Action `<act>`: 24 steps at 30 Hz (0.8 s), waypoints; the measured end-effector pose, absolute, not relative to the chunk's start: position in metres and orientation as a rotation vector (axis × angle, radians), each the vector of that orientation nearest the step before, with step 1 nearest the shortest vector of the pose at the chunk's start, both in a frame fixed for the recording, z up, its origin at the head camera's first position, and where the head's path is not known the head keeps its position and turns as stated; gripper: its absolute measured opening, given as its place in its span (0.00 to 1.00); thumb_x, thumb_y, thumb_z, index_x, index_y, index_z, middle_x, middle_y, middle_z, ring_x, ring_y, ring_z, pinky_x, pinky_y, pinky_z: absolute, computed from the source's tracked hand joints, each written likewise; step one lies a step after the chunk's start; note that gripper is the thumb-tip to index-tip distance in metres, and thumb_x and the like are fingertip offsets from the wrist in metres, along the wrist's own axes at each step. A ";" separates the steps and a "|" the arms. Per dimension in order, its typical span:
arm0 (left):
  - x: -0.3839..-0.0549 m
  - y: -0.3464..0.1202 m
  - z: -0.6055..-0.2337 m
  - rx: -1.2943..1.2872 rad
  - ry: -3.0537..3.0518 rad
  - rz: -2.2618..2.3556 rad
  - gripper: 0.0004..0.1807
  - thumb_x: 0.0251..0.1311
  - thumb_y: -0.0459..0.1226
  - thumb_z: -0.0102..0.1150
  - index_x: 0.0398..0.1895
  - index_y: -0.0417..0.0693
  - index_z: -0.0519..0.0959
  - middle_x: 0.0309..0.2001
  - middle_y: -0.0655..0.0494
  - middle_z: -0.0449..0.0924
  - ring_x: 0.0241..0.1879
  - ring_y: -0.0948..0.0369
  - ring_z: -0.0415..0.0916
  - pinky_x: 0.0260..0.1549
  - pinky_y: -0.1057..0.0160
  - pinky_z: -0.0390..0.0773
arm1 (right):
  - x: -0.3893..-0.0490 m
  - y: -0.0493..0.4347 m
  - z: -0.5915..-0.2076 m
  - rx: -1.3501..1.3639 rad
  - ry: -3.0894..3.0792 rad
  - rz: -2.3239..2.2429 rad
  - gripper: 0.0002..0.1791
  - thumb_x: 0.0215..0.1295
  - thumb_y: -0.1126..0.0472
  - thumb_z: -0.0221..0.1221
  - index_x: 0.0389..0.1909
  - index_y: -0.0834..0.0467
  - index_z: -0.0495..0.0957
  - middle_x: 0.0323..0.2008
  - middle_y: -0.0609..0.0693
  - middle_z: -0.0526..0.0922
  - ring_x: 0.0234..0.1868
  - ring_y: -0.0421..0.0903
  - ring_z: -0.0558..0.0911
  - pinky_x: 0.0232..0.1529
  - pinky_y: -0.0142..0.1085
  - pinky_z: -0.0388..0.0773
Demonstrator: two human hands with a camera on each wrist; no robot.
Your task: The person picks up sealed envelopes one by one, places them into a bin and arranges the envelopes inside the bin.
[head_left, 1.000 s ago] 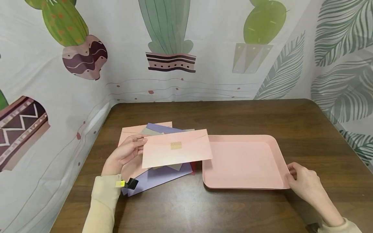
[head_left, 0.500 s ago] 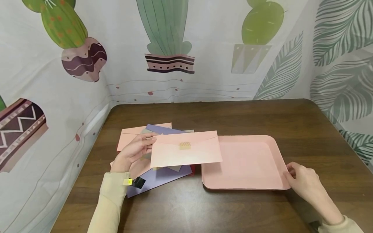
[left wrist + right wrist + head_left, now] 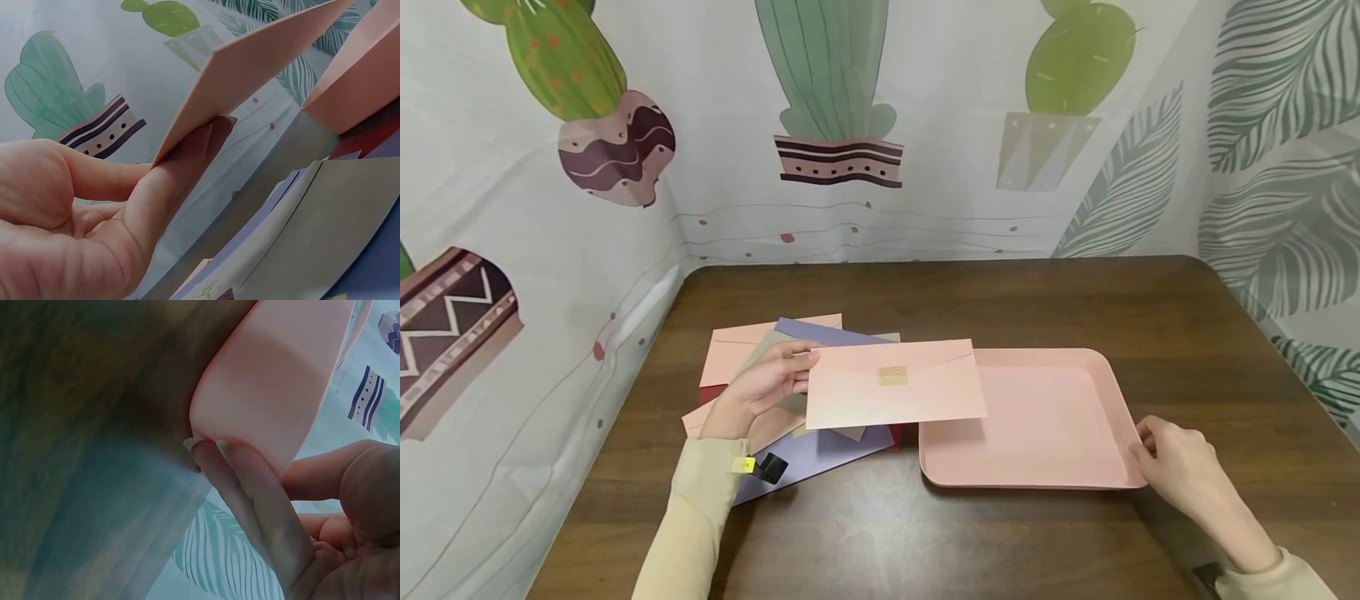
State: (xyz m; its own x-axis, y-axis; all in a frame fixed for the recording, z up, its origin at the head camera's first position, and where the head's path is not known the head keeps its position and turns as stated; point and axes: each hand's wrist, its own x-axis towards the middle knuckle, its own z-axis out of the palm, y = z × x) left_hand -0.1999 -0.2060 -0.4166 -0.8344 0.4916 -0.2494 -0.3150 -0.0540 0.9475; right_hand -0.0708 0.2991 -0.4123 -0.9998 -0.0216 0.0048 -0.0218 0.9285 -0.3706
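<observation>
My left hand (image 3: 765, 387) pinches the left edge of a pink envelope (image 3: 895, 400) with a gold patterned sticker at its middle. The envelope is held above the table, its right end over the left side of a pink tray (image 3: 1037, 425). In the left wrist view the thumb and fingers grip the envelope (image 3: 244, 81) from both faces. My right hand (image 3: 1180, 458) pinches the tray's right wall near its front corner; in the right wrist view fingers press the outside of the tray wall (image 3: 262, 381), thumb on the other side.
A loose pile of envelopes lies under and behind the left hand: pink (image 3: 730, 358), purple (image 3: 827, 467), grey and red ones, overlapping. The dark wooden table (image 3: 880, 542) meets a cloth backdrop with printed cacti (image 3: 835, 75) behind and at the left.
My left hand has carried the pink envelope to the right, from over the pile to partly over the tray. My right hand and the tray have stayed in place.
</observation>
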 end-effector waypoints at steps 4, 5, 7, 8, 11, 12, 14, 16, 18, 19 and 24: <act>-0.201 -0.202 -0.417 0.207 1.688 1.929 0.17 0.73 0.29 0.39 0.61 0.28 0.58 0.35 0.60 0.80 0.36 0.67 0.82 0.38 0.70 0.82 | -0.071 0.299 -0.412 0.035 -3.080 0.586 0.01 0.56 0.69 0.57 0.28 0.63 0.76 0.24 0.52 0.84 0.23 0.47 0.78 0.24 0.46 0.71; -0.201 -0.200 -0.417 0.210 1.688 1.928 0.15 0.73 0.29 0.39 0.59 0.29 0.60 0.35 0.60 0.80 0.36 0.67 0.82 0.38 0.70 0.82 | -0.071 0.299 -0.412 0.035 -3.081 0.585 0.01 0.56 0.69 0.57 0.28 0.63 0.76 0.24 0.52 0.84 0.23 0.47 0.78 0.24 0.46 0.72; -0.201 -0.198 -0.417 0.208 1.678 1.933 0.12 0.73 0.29 0.39 0.55 0.33 0.63 0.35 0.59 0.80 0.35 0.67 0.82 0.37 0.69 0.82 | -0.072 0.300 -0.413 0.034 -3.084 0.581 0.01 0.55 0.68 0.57 0.28 0.63 0.76 0.24 0.52 0.83 0.23 0.47 0.78 0.24 0.46 0.71; -0.201 -0.197 -0.416 0.204 1.671 1.937 0.10 0.73 0.29 0.39 0.53 0.34 0.64 0.35 0.59 0.80 0.35 0.67 0.82 0.37 0.69 0.82 | -0.072 0.300 -0.413 0.035 -3.084 0.579 0.01 0.55 0.68 0.57 0.28 0.63 0.76 0.24 0.52 0.83 0.23 0.48 0.78 0.24 0.46 0.71; -0.201 -0.194 -0.415 0.191 1.655 1.946 0.07 0.73 0.28 0.39 0.49 0.38 0.66 0.33 0.59 0.79 0.34 0.66 0.81 0.36 0.69 0.82 | -0.072 0.300 -0.413 0.036 -3.083 0.578 0.01 0.55 0.68 0.57 0.28 0.63 0.75 0.23 0.52 0.83 0.23 0.47 0.77 0.24 0.46 0.71; -0.201 -0.193 -0.415 0.190 1.648 1.948 0.07 0.73 0.28 0.39 0.49 0.38 0.66 0.33 0.59 0.79 0.34 0.66 0.81 0.36 0.69 0.82 | -0.072 0.300 -0.413 0.036 -3.080 0.577 0.01 0.55 0.68 0.57 0.27 0.63 0.75 0.23 0.52 0.83 0.23 0.47 0.77 0.24 0.46 0.71; -0.201 -0.191 -0.414 0.183 1.643 1.952 0.07 0.73 0.28 0.38 0.49 0.38 0.66 0.32 0.60 0.78 0.34 0.66 0.81 0.36 0.69 0.82 | -0.072 0.300 -0.413 0.038 -3.075 0.576 0.01 0.55 0.68 0.57 0.27 0.63 0.75 0.23 0.52 0.83 0.23 0.47 0.77 0.23 0.46 0.71; -0.202 -0.189 -0.414 0.180 1.640 1.954 0.07 0.73 0.28 0.38 0.49 0.37 0.66 0.33 0.59 0.79 0.34 0.66 0.81 0.37 0.68 0.82 | -0.071 0.300 -0.413 0.036 -3.072 0.576 0.01 0.55 0.68 0.57 0.27 0.63 0.75 0.22 0.51 0.83 0.22 0.47 0.77 0.23 0.46 0.71; -0.202 -0.187 -0.414 0.181 1.637 1.955 0.07 0.73 0.27 0.38 0.48 0.38 0.66 0.34 0.59 0.79 0.34 0.65 0.82 0.37 0.68 0.83 | -0.071 0.300 -0.413 0.035 -3.069 0.573 0.01 0.55 0.68 0.57 0.27 0.63 0.75 0.22 0.51 0.82 0.22 0.47 0.76 0.23 0.46 0.71; -0.202 -0.186 -0.414 0.176 1.636 1.956 0.07 0.72 0.27 0.38 0.47 0.38 0.67 0.34 0.59 0.80 0.34 0.65 0.82 0.37 0.68 0.83 | -0.072 0.299 -0.413 0.035 -3.069 0.571 0.01 0.55 0.68 0.57 0.27 0.63 0.75 0.22 0.51 0.82 0.22 0.47 0.76 0.23 0.46 0.71; -0.203 -0.180 -0.416 0.173 1.613 1.959 0.07 0.72 0.27 0.39 0.44 0.41 0.68 0.32 0.58 0.80 0.33 0.64 0.82 0.36 0.68 0.83 | -0.071 0.298 -0.413 0.032 -3.070 0.569 0.01 0.55 0.68 0.57 0.26 0.62 0.74 0.21 0.50 0.81 0.22 0.47 0.75 0.22 0.45 0.70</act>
State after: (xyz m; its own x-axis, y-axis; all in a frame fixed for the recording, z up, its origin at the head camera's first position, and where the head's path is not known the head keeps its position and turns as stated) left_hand -0.2032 -0.1801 -0.4162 -0.8179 0.5126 -0.2615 -0.3548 -0.0915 0.9304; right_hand -0.0709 0.2984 -0.4128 -0.9996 -0.0168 0.0230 -0.0239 0.9334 -0.3581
